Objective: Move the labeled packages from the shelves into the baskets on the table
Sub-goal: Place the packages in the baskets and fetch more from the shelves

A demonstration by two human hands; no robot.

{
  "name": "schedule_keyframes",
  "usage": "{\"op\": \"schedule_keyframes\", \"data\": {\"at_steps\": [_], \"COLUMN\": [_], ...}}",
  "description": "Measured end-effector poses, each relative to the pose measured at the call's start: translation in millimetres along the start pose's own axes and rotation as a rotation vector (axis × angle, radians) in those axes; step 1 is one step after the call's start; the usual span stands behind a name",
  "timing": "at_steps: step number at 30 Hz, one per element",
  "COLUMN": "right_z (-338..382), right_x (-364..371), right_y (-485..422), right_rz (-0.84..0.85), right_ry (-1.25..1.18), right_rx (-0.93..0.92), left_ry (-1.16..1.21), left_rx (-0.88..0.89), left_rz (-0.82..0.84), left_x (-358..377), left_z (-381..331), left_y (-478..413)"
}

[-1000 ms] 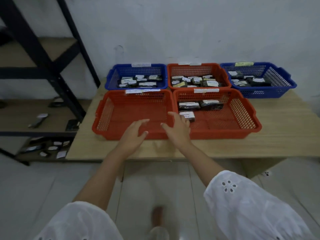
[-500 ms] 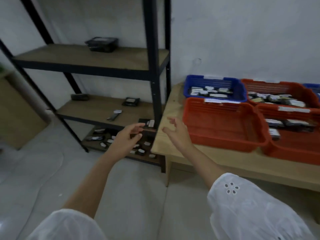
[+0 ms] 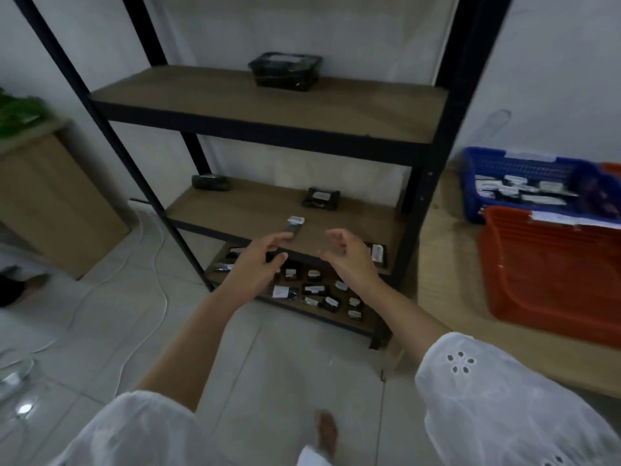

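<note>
Both hands empty: your left hand (image 3: pixel 258 260) and right hand (image 3: pixel 349 260) hover in front of the middle shelf (image 3: pixel 242 210), fingers loosely curled, touching nothing.

Nearest picks: the slim package (image 3: pixel 293 227) just beyond your left fingertips; the edge package (image 3: pixel 378 255) at the shelf's front right, just beside your right hand. Take one per hand; pinch across the short sides; keep the label up so you can match it to a basket tag.

The bottom-shelf cluster (image 3: pixel 312 290) is dense; lift straight up there, don't drag neighbours.

The blue basket (image 3: pixel 470 186) and red basket (image 3: pixel 537 270) sit on the table (image 3: pixel 437 264) to your right; blue already holds packages.

Writing: white labels on packages, white tags on basket rims; all too blurred to read; no brand legible.
</note>
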State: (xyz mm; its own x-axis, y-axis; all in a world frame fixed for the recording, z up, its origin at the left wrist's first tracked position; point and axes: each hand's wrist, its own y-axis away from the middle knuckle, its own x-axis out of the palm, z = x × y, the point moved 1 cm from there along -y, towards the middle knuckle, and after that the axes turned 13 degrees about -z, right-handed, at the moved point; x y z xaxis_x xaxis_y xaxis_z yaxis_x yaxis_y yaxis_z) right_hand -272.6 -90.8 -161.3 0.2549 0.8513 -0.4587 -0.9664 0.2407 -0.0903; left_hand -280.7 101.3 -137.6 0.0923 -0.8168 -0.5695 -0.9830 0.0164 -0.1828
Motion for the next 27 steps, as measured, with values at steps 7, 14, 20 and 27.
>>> {"op": "schedule_keyframes", "data": {"at_steps": [7,14,20,27], "right_z": [44,74,97,105], "right_x": [98,181,266,364], "right_y": [-90,-141,-173,-206], "right_rz": [0.074,0.111,0.036,-0.021], "right_ry": [-0.069,-0.07,-0.083,-0.077], "right_rx": [0.03,0.073,0.191,0.341], "left_ry": [-0.024,0.006,0.059,0.067], "left_rx": [-0.021,-0.042,-0.041,-0.079], "left_rz": [-0.051,-0.054,0.045,0.116], "left_x": [-51,-97,-146,-196], "left_z": [49,110,186,265], "left_y": [-97,-171,-237,-303]}}
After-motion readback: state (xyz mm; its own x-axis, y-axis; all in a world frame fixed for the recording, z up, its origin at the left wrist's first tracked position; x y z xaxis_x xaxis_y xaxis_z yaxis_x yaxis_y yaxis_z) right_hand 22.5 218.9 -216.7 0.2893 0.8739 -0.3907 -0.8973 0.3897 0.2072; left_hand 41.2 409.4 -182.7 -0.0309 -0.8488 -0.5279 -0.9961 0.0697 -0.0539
